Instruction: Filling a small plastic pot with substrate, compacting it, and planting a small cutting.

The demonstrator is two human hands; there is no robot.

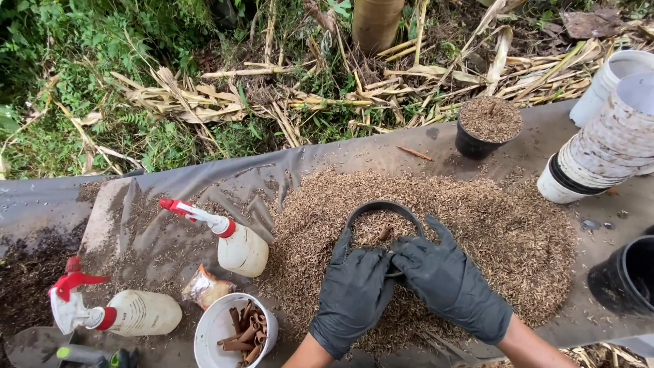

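Hands, left (pixel 354 289) and right (pixel 446 279), gloved, seemingly grip the black pot (pixel 383 225), fingers curled.

Pot (pixel 381 221) sunk in husk heap (pixel 490 232); spray bottles (pixel 231 238) and cup of bark rolls (pixel 235 330) left of heap; filled pot (pixel 487 126) behind heap; stacked pots (pixel 606 146) right.

We count two white plastic spray bottles with red triggers, one at centre left (pixel 231 240) and one at lower left (pixel 112 310). Three black plastic pots show: one in the middle (pixel 381 228), one filled at upper right (pixel 487 127), one at the right edge (pixel 625 276). One white cup of brown rolled sticks (pixel 235 332) sits at bottom.
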